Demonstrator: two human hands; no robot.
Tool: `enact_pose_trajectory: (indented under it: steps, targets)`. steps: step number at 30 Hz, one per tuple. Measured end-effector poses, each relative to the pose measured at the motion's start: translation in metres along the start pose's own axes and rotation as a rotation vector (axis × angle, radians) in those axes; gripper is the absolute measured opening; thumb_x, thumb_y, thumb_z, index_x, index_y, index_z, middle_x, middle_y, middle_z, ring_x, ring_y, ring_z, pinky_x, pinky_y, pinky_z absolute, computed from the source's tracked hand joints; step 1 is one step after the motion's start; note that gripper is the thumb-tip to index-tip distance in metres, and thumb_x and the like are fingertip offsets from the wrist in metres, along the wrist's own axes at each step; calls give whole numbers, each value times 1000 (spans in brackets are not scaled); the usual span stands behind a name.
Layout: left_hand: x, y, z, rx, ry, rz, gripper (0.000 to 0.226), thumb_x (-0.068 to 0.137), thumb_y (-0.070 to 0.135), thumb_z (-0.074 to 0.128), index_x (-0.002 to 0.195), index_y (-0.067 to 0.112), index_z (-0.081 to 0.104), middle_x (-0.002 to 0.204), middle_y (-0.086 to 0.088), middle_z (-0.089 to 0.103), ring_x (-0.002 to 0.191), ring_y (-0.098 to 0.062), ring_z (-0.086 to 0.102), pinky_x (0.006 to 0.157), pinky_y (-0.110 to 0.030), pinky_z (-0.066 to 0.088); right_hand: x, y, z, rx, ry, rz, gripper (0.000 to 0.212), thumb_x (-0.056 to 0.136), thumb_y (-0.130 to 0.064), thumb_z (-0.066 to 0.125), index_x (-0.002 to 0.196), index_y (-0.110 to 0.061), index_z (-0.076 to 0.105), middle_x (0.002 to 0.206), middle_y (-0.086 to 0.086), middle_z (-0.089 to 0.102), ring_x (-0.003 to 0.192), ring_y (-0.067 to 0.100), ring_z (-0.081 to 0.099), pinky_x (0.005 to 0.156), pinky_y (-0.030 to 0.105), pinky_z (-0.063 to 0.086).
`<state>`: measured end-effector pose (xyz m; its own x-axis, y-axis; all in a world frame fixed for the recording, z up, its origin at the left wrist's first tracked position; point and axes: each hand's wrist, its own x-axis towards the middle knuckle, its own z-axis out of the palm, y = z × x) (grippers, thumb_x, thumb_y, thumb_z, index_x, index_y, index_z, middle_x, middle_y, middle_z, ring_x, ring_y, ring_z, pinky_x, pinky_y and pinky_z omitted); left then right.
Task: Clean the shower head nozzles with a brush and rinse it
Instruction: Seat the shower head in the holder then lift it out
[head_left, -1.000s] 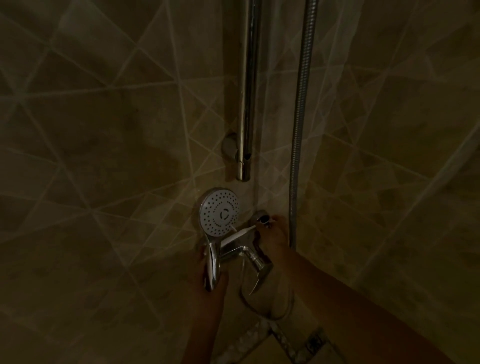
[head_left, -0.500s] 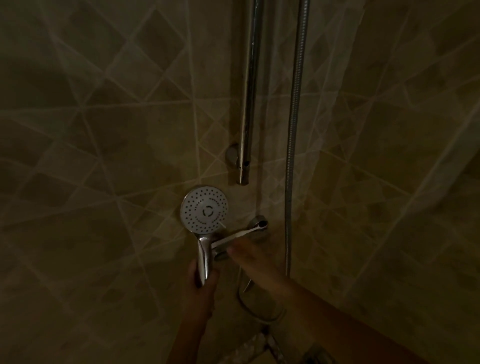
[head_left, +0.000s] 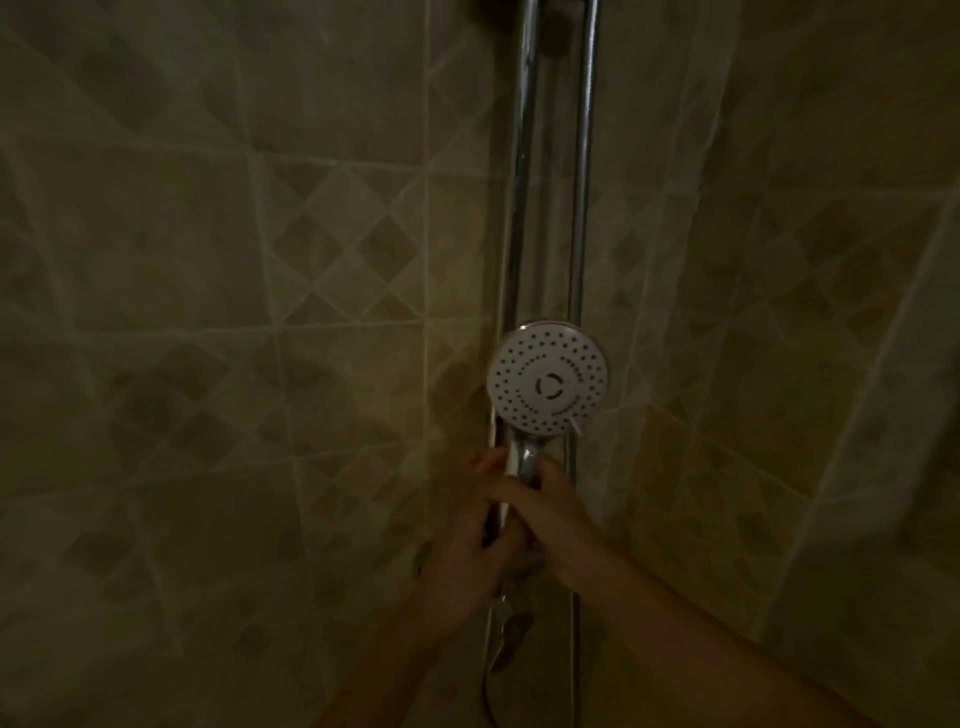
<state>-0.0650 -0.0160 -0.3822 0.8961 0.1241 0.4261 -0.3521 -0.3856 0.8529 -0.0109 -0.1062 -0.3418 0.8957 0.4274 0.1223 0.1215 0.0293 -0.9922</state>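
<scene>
The round white shower head (head_left: 548, 383) faces me, its nozzle holes and centre ring in plain sight, held upright in front of the chrome riser rail (head_left: 519, 171). My left hand (head_left: 467, 551) is wrapped around the lower part of its chrome handle (head_left: 522, 460). My right hand (head_left: 545, 506) grips the same handle just above, thumb and fingers closed on it below the head. No brush is visible. The light is very dim.
The ribbed metal hose (head_left: 584, 171) hangs beside the rail, right of it. Beige tiled walls (head_left: 260, 312) with a diamond pattern meet in the corner behind. A dark loop of hose (head_left: 498, 660) shows below my hands.
The shower head has been lifted higher along the rail. My right hand left the tap lever and now grips the handle together with my left. The tap has dropped out of view.
</scene>
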Motion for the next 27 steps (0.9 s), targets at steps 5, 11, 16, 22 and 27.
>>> enact_pose_trajectory:
  steps: [5,11,16,22,27]
  targets:
    - [46,63,-26,532,-322,151,42,86,40,53,118,14,58,118,-4,63,99,-10,59,90,-26,46,25,-47,-49,66,196,-111,28,82,7,55,65,-16,56,63,6,55,62,23,54,59,32,47]
    - [127,150,-70,726,-15,492,27,88,39,56,115,34,59,110,20,58,101,3,55,85,-10,42,65,-121,-97,98,238,-230,9,85,-3,59,77,-5,58,47,5,47,38,17,43,44,29,40]
    - [187,237,-93,884,319,864,24,83,37,46,98,30,63,94,13,66,88,-9,63,84,-33,43,97,-193,-113,105,234,-331,10,82,-17,69,87,-10,66,56,3,58,47,14,53,48,28,44]
    - [251,298,-99,1089,512,847,45,82,30,59,126,23,50,132,3,53,125,-17,47,108,-40,24,131,-262,-100,171,107,-357,27,79,-26,73,105,-19,68,101,3,72,92,17,67,77,34,56]
    - [279,289,-100,1079,403,699,46,80,24,64,124,19,50,122,-2,55,112,-21,50,93,-34,42,154,-286,-81,345,-149,-275,24,82,-26,68,102,-13,71,92,10,74,84,24,70,86,44,55]
